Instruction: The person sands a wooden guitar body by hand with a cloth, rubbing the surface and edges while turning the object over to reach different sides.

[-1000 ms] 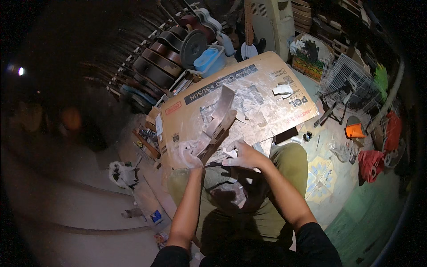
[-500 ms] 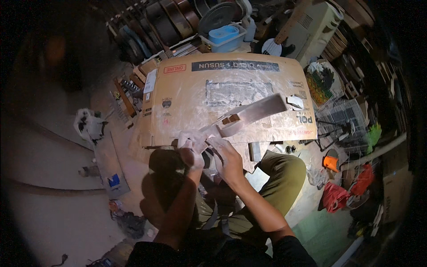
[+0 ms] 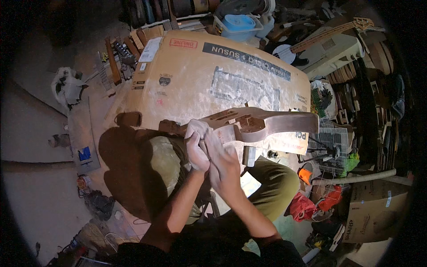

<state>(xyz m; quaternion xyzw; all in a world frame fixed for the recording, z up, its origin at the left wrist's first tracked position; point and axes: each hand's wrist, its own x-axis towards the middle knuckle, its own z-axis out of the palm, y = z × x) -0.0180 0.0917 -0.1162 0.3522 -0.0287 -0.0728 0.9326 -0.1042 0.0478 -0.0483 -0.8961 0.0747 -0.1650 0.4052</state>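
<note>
A dusty, unpainted wooden guitar body (image 3: 287, 123) with routed cavities lies tilted across my lap, above the cardboard's near edge. My left hand (image 3: 198, 144), coated in pale dust, has its fingers curled round the body's left end. Just right of it, my right hand (image 3: 222, 164) presses in close, fingers together and slightly blurred; whatever it may hold is hidden. Below the body stands a pale rectangular block (image 3: 249, 155). The large brown cardboard sheet (image 3: 164, 102) behind is streaked with white powder.
Blue plastic tubs (image 3: 238, 24) stand at the back, near a banjo (image 3: 283, 54). Wood strips (image 3: 113, 62) lie left of the cardboard. A wire cage (image 3: 331, 144), an orange object (image 3: 304, 175), red bags (image 3: 302, 207) and a cardboard box (image 3: 373, 209) crowd the right side.
The guitar body has swung from upright-diagonal to nearly horizontal, pointing right. My right hand has moved in beside my left. The view has turned, bringing more of the right side in.
</note>
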